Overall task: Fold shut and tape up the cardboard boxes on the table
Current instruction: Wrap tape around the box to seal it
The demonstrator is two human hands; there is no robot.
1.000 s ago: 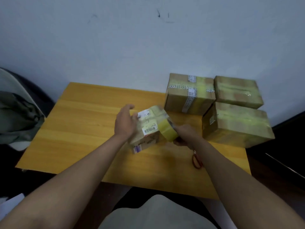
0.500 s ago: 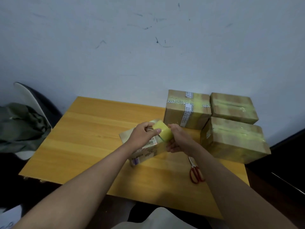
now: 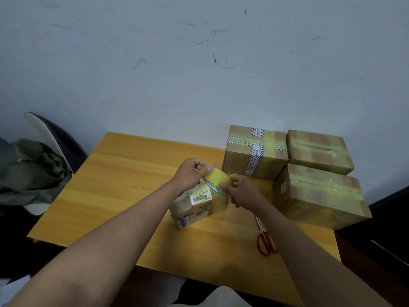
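A small cardboard box (image 3: pixel 199 206) with a barcode label lies on the wooden table (image 3: pixel 124 185) near its middle. Above its top sits a yellow tape roll (image 3: pixel 218 178). My right hand (image 3: pixel 243 192) grips the roll from the right side. My left hand (image 3: pixel 191 173) is closed at the roll's upper left edge, fingers pinched together where the tape end would be; the tape end itself is too small to see. Three taped boxes stand at the back right: one with printed white tape (image 3: pixel 254 151), one behind (image 3: pixel 318 150) and a large one in front (image 3: pixel 318 196).
Red-handled scissors (image 3: pixel 265 239) lie on the table just right of my right forearm. A chair with green cloth (image 3: pixel 28 171) stands to the left of the table. A scuffed wall rises behind.
My left hand moved from the box's side up to the tape roll's edge. The roll now sits on top of the box. The camera tilted upward.
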